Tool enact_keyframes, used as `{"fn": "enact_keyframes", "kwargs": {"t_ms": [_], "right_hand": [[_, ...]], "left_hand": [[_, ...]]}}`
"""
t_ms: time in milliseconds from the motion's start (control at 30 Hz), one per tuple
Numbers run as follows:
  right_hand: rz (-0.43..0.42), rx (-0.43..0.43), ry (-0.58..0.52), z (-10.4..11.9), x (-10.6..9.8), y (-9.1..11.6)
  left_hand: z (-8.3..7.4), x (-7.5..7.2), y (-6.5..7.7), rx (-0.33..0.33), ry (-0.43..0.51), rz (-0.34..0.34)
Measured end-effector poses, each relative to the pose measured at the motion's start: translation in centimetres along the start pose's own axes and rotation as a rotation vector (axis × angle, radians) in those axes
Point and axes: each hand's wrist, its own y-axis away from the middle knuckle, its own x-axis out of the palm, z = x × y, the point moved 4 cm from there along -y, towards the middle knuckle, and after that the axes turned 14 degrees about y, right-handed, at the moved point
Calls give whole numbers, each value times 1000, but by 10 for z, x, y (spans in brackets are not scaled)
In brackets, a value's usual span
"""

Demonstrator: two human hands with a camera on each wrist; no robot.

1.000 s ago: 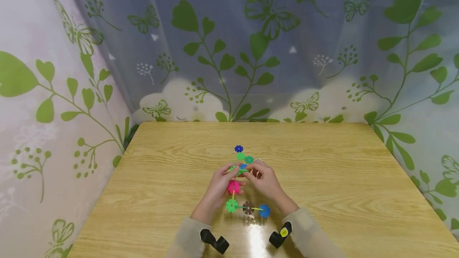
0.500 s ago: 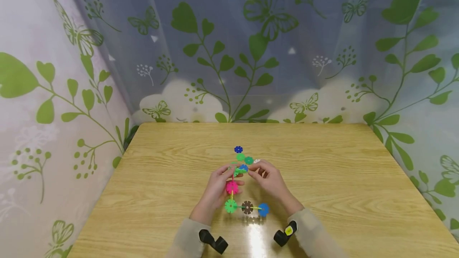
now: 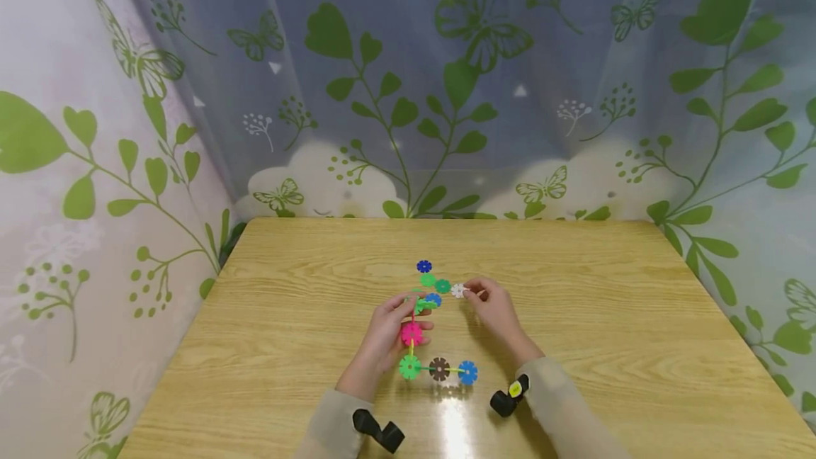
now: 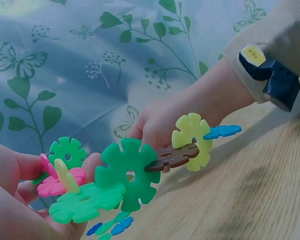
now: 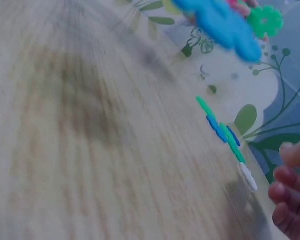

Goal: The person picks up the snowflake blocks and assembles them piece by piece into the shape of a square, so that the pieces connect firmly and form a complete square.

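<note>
My left hand (image 3: 381,335) holds a chain of interlocking notched plastic discs near its upper green end. The chain runs down through a pink disc (image 3: 411,334), a green disc (image 3: 409,367) and a brown disc (image 3: 439,369) to a blue disc (image 3: 468,372). In the left wrist view, a yellow disc (image 4: 194,142) links the brown and blue ones. My right hand (image 3: 499,312) is at a loose white disc (image 3: 457,291) on the table. Its loosely bent fingers (image 5: 285,192) appear just apart from that disc in the right wrist view.
Loose discs lie beyond my hands on the wooden table (image 3: 593,303): a dark blue disc (image 3: 423,266), a light green disc (image 3: 428,280), a teal disc (image 3: 443,286) and a blue disc (image 3: 433,299). A patterned curtain (image 3: 395,76) hangs behind the table.
My right hand has left the upper part of the chain and moved right to the white disc, which is now in fuller view. The left hand keeps its hold with little movement.
</note>
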Motion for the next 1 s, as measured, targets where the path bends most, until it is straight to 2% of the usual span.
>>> {"fn": "enact_keyframes", "kwargs": {"t_ms": [267,533,800,1000], "right_hand": [[44,5,239,-2,11,-17],[76,16,461,3,17,-22],[102,60,496,-1,21,-25],[157,96,497,-2,23,-25]], "left_hand": [[0,0,0,1,-9,-5],[0,1,1,5,-1,5],[0,1,1,12,7,9],[0,1,1,14,-7,13]]}}
